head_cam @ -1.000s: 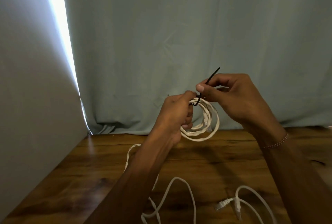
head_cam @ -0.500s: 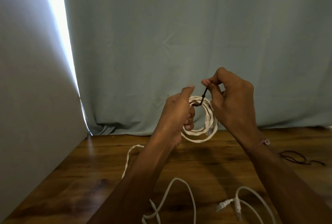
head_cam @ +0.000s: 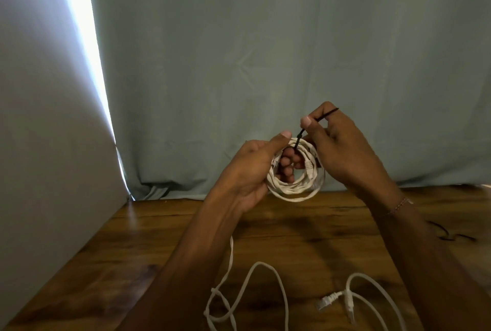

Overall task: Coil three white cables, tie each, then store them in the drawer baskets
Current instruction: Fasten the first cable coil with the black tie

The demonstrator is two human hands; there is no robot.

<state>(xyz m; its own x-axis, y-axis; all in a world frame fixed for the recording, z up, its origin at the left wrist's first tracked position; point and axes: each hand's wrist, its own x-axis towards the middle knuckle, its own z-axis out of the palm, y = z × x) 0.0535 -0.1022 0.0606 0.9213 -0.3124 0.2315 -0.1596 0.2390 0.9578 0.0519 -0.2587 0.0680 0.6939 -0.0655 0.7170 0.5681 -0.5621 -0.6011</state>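
We hold the coil [head_cam: 295, 183] up above the table [head_cam: 305, 237], our left hand [head_cam: 252, 171] gripping its left side with fingers through the middle and the thumb on top. Our right hand [head_cam: 337, 144] pinches the black tie [head_cam: 316, 124], which wraps the coil's top. Two loose cables [head_cam: 255, 288] lie on the near table; more ties [head_cam: 449, 235] lie at the right.

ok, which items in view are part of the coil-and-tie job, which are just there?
In use: coiled white cable, thin black tie, loose white cables on table, spare black ties.
Just there: wooden table, grey-green curtain.
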